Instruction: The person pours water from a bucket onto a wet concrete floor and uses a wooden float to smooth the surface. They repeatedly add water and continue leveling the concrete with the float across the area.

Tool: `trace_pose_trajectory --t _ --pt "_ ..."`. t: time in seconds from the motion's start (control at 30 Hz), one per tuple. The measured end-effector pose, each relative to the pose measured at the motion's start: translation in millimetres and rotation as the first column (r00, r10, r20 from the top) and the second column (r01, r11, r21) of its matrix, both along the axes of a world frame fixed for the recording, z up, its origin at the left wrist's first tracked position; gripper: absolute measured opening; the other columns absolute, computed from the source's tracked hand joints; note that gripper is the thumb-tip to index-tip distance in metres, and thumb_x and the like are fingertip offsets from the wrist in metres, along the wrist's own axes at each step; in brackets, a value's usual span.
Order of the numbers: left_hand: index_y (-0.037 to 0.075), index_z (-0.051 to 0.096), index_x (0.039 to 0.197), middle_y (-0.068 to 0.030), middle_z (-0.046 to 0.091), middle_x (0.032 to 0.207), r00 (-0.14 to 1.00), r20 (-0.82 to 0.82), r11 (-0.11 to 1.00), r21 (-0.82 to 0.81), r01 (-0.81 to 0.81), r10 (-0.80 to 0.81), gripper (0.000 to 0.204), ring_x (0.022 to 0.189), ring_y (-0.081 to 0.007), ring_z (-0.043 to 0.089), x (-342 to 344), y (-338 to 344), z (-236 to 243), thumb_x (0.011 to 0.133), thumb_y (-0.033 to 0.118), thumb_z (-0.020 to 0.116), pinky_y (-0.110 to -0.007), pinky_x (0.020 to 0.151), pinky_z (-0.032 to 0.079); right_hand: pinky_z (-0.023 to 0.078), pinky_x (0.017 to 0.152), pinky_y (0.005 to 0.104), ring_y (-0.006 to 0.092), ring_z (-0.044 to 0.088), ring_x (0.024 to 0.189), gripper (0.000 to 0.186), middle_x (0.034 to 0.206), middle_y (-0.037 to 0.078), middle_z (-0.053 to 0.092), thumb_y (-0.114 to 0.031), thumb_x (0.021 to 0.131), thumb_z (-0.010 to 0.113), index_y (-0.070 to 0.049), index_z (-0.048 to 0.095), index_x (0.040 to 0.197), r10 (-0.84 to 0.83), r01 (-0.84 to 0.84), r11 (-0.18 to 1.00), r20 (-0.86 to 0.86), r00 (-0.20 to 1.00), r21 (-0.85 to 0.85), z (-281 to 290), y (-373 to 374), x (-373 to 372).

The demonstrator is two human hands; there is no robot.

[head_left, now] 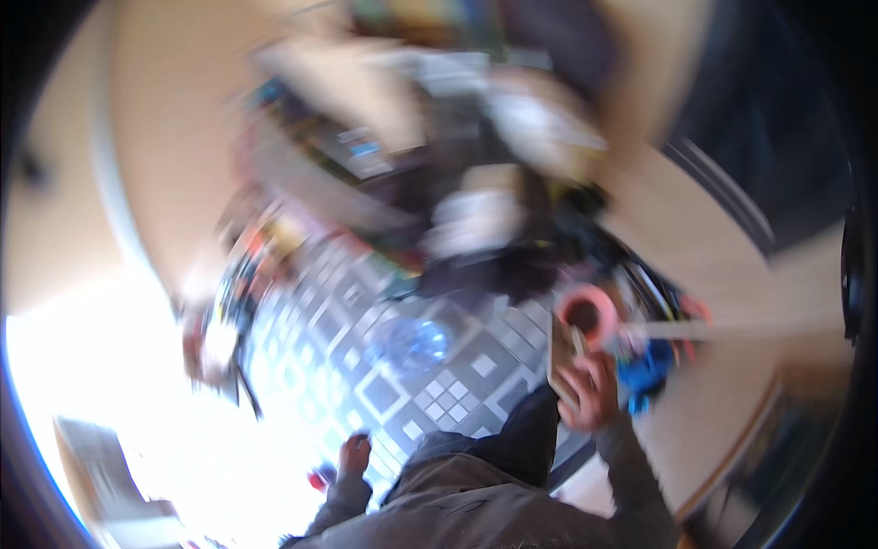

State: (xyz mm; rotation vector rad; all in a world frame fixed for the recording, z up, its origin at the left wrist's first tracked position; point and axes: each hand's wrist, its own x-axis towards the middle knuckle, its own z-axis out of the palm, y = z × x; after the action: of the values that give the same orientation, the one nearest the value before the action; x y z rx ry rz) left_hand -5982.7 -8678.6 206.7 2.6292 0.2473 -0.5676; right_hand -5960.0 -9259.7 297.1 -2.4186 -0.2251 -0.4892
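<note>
My right hand (590, 392) grips a flat tan board-like thing (560, 352), held upright at the right, with a pale strip along it. Just beyond it is a pink ring-shaped thing or bucket (599, 297), with blue items (645, 366) beside it. My left hand (355, 454) hangs lower at the left, fingers curled round something small and dark that I cannot make out. A small red item (320, 478) shows beside that hand. A clear plastic container (412, 346) lies on the patterned floor between and ahead of my hands. The picture is smeared by motion.
A blurred heap of bags, cloth and boxes (466, 210) fills the far side of the tiled floor (384, 393). Mixed clutter (247, 265) lines the left. Pale walls (146, 110) rise around, a dark panel (759, 146) is at upper right, and bright glare washes out the lower left.
</note>
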Motion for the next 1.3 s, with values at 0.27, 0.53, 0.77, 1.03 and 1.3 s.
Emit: trace_pose_trajectory --t 0.27,0.53,0.77,1.03,1.3 --pt "0.008 0.025 0.155 -0.025 0.036 0.153 0.672 -0.66 -0.148 -0.742 -0.655 0.335 0.101 0.131 -0.0437 0.046 -135 101 112 0.086 0.077 0.05 -0.063 0.1 0.042 0.044 0.095 0.0518 0.0379 0.047 0.113 0.05 0.114 0.012 0.045 -0.005 0.055 0.068 -0.009 0.063 0.104 0.731 -0.765 0.639 0.248 0.635 0.075 136 456 -63" --pt "0.003 0.051 0.126 -0.0187 0.063 0.108 0.47 -0.411 -0.513 -0.852 0.108 0.781 0.053 0.105 -0.0326 0.063 -186 362 174 0.09 0.041 0.061 -0.047 0.092 0.054 0.042 0.104 0.0467 0.0366 0.043 0.125 0.064 0.129 0.015 0.042 -0.02 0.069 0.083 -0.009 0.055 0.125 0.997 -0.997 -0.074 0.033 -0.075 -0.021 175 769 -80" --pt "0.0 0.026 0.144 -0.0154 0.049 0.127 0.335 0.125 0.114 -0.992 0.052 0.934 0.076 0.118 -0.0276 0.054 -146 597 179 0.082 0.018 0.066 -0.042 0.1 0.05 0.048 0.09 0.0289 0.0159 0.058 0.103 0.054 0.121 0.014 0.06 -0.034 0.098 0.058 0.002 0.045 0.136 0.973 -0.652 0.164 -0.229 -0.016 0.74 166 1054 -49" --pt "0.0 -0.003 0.156 -0.0265 0.036 0.147 0.377 0.338 0.425 -0.888 -0.175 0.862 0.102 0.133 -0.0343 0.044 -165 919 218 0.085 0.027 0.065 -0.04 0.11 0.037 0.051 0.073 0.0303 0.0112 0.056 0.08 0.029 0.094 0.006 0.058 -0.012 0.089 0.06 0.001 0.052 0.114 0.956 -0.571 0.138 -0.26 -0.137 0.809 141 1433 -30" --pt "-0.003 0.045 0.14 -0.0268 0.054 0.135 0.725 0.172 0.691 -0.508 -0.515 0.667 0.073 0.123 -0.0416 0.053 -267 1206 64 0.088 0.046 0.062 -0.045 0.103 0.044 0.053 0.078 0.0335 0.0237 0.066 0.086 0.039 0.097 0.015 0.066 -0.012 0.076 0.066 0.0 0.055 0.111 0.929 -0.918 0.3 -0.298 0.219 0.261 72 1794 27"
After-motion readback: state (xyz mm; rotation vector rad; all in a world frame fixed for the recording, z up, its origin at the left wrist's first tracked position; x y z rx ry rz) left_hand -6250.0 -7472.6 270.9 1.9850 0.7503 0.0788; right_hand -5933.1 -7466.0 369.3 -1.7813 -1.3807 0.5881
